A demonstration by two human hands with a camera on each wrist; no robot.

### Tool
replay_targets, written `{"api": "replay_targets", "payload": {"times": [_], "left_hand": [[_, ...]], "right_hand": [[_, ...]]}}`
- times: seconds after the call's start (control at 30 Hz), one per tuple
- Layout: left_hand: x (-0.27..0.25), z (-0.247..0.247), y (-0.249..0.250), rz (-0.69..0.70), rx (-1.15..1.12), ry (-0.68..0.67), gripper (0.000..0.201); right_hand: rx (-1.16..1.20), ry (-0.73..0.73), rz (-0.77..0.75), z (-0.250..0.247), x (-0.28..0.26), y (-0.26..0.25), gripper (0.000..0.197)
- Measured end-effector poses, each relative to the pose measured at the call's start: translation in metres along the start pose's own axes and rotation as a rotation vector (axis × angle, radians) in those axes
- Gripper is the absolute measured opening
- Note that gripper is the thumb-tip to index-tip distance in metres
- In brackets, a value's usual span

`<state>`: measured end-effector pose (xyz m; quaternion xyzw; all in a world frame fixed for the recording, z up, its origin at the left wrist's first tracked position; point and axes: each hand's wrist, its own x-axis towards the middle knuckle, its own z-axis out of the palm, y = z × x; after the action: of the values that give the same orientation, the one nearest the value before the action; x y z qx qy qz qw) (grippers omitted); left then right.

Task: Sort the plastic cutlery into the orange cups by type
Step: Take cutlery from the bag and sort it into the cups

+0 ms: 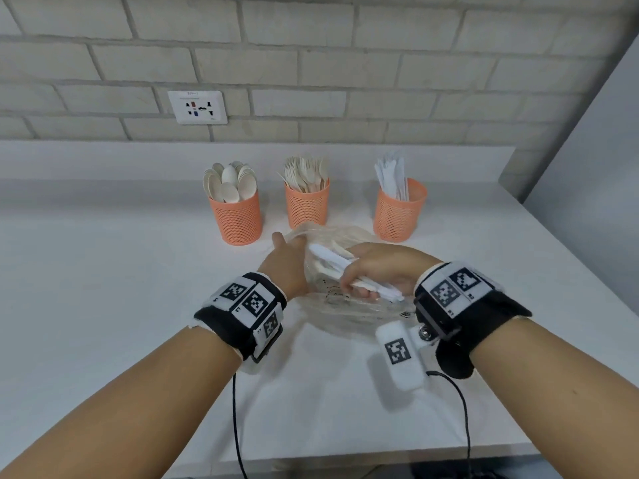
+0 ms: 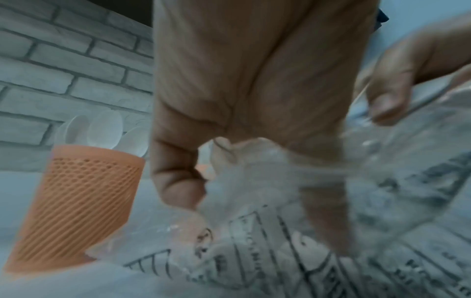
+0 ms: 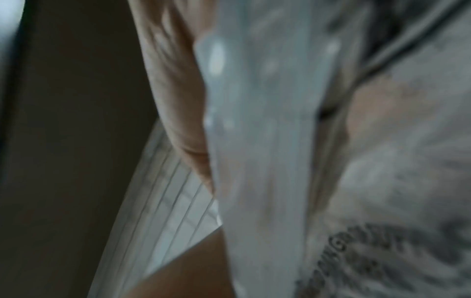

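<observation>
Wall: you've got pale grey brick [image 1: 311,46] running across the far side.
Socket: white outlet plate [image 1: 197,107] far left.
Counter: white top [image 1: 103,271] under you.
Right: plain grey panel [image 1: 594,150].

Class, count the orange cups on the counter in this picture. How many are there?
3, in a row near the wall: spoon cup left, fork cup middle, knife cup right. None seems hidden.

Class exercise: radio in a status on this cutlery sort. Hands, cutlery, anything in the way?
Right hand grips bundle of white knives. Left hand holds clear plastic bag. Knife cup at right, path open.
</observation>
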<state>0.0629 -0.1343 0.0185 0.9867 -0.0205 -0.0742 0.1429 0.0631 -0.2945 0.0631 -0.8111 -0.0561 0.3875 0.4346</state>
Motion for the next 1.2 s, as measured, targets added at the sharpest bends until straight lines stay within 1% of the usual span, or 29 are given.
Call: {"api": "replay_targets", "payload": {"times": [0.03, 0.07, 0.1, 0.17, 0.2, 0.23, 0.3, 0.37, 0.4, 0.47, 0.5, 0.57, 0.6, 0.67, 0.7, 0.73, 0.77, 0.9, 1.0, 1.07, 1.1, 1.17, 1.2], "left_hand": [[-0.005, -0.003, 0.006, 0.015, 0.057, 0.049, 0.09], [-0.01, -0.006, 0.015, 0.041, 0.124, 0.101, 0.082], [-0.017, -0.009, 0.024, 0.09, 0.173, 0.167, 0.07], [-0.029, -0.014, 0.04, 0.215, 0.152, 0.271, 0.049], [-0.033, -0.015, 0.044, 0.261, 0.106, 0.291, 0.045], [-0.032, -0.014, 0.044, 0.267, 0.048, 0.282, 0.047], [-0.029, -0.012, 0.041, 0.22, -0.028, 0.245, 0.062], [-0.027, -0.01, 0.037, 0.205, -0.024, 0.195, 0.08], [-0.028, -0.009, 0.037, 0.211, -0.007, 0.148, 0.089], [-0.028, -0.006, 0.036, 0.211, 0.056, 0.077, 0.108], [-0.027, -0.003, 0.036, 0.198, 0.109, 0.065, 0.117], [-0.029, 0.001, 0.038, 0.167, 0.23, 0.086, 0.129], [-0.031, 0.002, 0.041, 0.164, 0.282, 0.107, 0.132], [-0.035, 0.006, 0.05, 0.183, 0.305, 0.122, 0.136], [-0.037, 0.008, 0.055, 0.189, 0.287, 0.117, 0.136], [-0.039, 0.011, 0.059, 0.189, 0.287, 0.113, 0.137], [-0.04, 0.013, 0.06, 0.177, 0.316, 0.108, 0.138], [-0.037, 0.022, 0.055, 0.143, 0.495, 0.145, 0.138], [-0.028, 0.021, 0.047, 0.098, 0.535, 0.144, 0.135], [-0.021, 0.014, 0.039, 0.085, 0.466, 0.185, 0.131], [-0.018, 0.009, 0.034, 0.091, 0.402, 0.233, 0.126], [-0.011, -0.001, 0.024, 0.11, 0.3, 0.354, 0.112], [-0.008, -0.005, 0.02, 0.123, 0.274, 0.39, 0.106]], "right_hand": [[0.199, -0.035, 0.007, -0.004, 0.001, 0.003, 0.008], [0.339, -0.034, 0.01, -0.008, 0.005, 0.007, 0.007], [0.427, -0.024, 0.011, -0.011, 0.008, 0.009, 0.008], [0.524, -0.028, -0.004, -0.013, 0.013, 0.01, 0.007], [0.56, -0.032, -0.006, -0.014, 0.015, 0.011, 0.008], [0.582, -0.042, -0.002, -0.014, 0.016, 0.012, 0.008], [0.582, -0.081, -0.007, -0.014, 0.015, 0.015, 0.008], [0.623, -0.113, -0.045, -0.015, 0.012, 0.018, 0.01], [0.657, -0.115, -0.06, -0.016, 0.011, 0.018, 0.01], [0.712, -0.13, -0.066, -0.017, 0.007, 0.018, 0.011], [0.727, -0.145, -0.064, -0.016, 0.006, 0.018, 0.012], [0.745, -0.129, -0.087, -0.011, 0.005, 0.018, 0.013], [0.754, -0.079, -0.12, -0.008, 0.006, 0.019, 0.013], [0.723, 0.089, -0.21, -0.004, 0.013, 0.022, 0.013], [0.691, 0.151, -0.246, -0.004, 0.015, 0.024, 0.018], [0.665, 0.182, -0.267, -0.004, 0.017, 0.026, 0.024], [0.654, 0.18, -0.278, -0.004, 0.019, 0.026, 0.028], [0.748, 0.143, -0.282, -0.005, 0.017, 0.028, 0.026], [0.799, -0.009, -0.243, -0.011, 0.007, 0.03, 0.016], [0.685, -0.113, -0.212, -0.016, -0.003, 0.031, 0.015], [0.592, -0.144, -0.206, -0.018, -0.009, 0.032, 0.016], [0.383, -0.16, -0.196, -0.021, -0.018, 0.035, 0.02], [0.293, -0.16, -0.192, -0.023, -0.023, 0.037, 0.025]]}}
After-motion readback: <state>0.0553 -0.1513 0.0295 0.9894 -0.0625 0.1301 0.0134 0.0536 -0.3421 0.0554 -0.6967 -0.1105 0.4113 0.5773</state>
